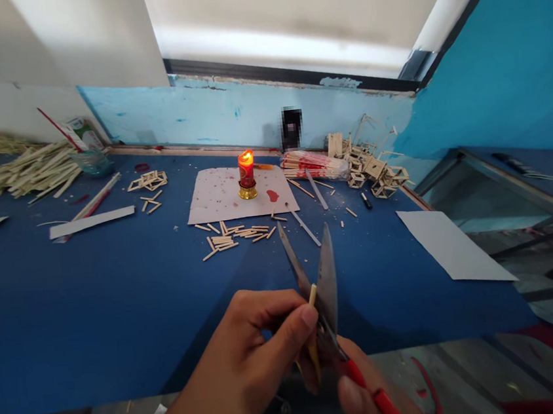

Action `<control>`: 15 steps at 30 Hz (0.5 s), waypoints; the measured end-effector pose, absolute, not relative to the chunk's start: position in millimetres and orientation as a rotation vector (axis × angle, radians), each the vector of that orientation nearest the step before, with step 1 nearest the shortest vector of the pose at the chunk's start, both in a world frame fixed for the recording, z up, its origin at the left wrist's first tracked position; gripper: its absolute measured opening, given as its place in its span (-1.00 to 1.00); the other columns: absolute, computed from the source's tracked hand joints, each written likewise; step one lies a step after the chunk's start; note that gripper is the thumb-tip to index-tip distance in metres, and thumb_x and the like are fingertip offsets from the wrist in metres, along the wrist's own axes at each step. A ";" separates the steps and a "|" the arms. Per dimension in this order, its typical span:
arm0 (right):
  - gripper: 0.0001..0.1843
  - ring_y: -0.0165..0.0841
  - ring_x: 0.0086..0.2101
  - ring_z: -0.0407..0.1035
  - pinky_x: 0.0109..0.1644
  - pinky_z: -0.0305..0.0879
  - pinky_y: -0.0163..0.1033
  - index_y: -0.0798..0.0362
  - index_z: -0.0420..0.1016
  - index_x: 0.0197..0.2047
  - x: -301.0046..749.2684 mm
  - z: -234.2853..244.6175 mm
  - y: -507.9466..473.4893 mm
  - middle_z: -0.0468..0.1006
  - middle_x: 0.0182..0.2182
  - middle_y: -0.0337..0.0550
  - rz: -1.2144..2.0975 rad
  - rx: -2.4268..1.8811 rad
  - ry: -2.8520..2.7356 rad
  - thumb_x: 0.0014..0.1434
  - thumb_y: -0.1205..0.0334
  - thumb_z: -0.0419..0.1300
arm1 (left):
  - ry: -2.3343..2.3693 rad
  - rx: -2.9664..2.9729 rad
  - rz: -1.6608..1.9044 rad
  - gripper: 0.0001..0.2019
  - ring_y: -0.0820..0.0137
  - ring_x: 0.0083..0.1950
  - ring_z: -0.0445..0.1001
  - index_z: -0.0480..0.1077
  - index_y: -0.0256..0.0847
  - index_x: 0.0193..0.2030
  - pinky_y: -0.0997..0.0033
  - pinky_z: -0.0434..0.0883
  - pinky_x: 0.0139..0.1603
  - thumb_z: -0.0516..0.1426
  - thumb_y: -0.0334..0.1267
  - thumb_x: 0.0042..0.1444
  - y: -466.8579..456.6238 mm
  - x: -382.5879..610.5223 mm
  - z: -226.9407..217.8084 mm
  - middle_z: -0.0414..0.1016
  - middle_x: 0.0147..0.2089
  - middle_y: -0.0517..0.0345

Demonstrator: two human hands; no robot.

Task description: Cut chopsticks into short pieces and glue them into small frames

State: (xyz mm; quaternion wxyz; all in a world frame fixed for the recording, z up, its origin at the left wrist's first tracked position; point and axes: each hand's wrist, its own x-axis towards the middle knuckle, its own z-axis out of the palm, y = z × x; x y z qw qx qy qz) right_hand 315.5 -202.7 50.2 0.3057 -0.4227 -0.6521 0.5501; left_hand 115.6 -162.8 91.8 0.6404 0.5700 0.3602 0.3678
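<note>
My left hand [253, 357] pinches a thin pale stick [312, 315] between thumb and fingers, its tip set between the open blades of the scissors [321, 281]. My right hand [363, 399] grips the red handles of the scissors at the bottom edge; only part of it shows. Both hands hover over the near edge of the blue table [95, 318]. A scatter of short cut stick pieces [233, 236] lies on the table just beyond the blades.
A lit red candle [246, 174] stands on a spotted paper sheet [216, 197]. Small stick frames [374, 170] and a wrapped bundle [311, 164] sit at the back right. A heap of long sticks [30, 170] lies far left. White paper [451, 244] overhangs the right edge.
</note>
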 end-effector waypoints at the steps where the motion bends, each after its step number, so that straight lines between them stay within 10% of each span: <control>1: -0.48 -0.10 -0.14 0.50 -0.05 0.46 -0.03 -0.20 0.51 0.18 314.3 51.0 -204.3 0.59 -0.10 -0.06 1.477 -1.165 -1.693 0.35 -0.31 0.09 | 0.829 1.303 0.833 -0.60 0.55 -0.46 0.39 0.51 -0.23 -0.40 0.61 0.31 -0.41 0.10 -0.10 0.44 -163.5 116.0 92.3 0.50 -0.48 0.26; 8: -0.73 -0.25 -0.30 0.48 -0.23 0.41 -0.22 -0.06 0.55 -0.01 306.4 44.0 -205.0 0.59 -0.32 -0.13 1.484 -1.250 -1.684 0.29 0.01 0.25 | 0.889 1.314 0.765 -0.58 0.56 -0.48 0.24 0.48 -0.23 -0.40 0.59 0.20 -0.46 0.10 -0.04 0.44 -168.1 115.7 94.9 0.37 -0.49 0.29; 15: -0.50 -0.36 -0.53 0.29 -0.49 0.25 -0.29 -0.02 0.40 -0.36 290.2 44.4 -215.1 0.39 -0.54 -0.20 1.350 -1.530 -1.349 0.30 -0.29 0.17 | 1.079 1.432 0.699 -0.56 0.52 -0.49 0.27 0.42 -0.18 -0.45 0.57 0.24 -0.46 0.09 0.02 0.42 -174.6 105.7 103.6 0.30 -0.53 0.31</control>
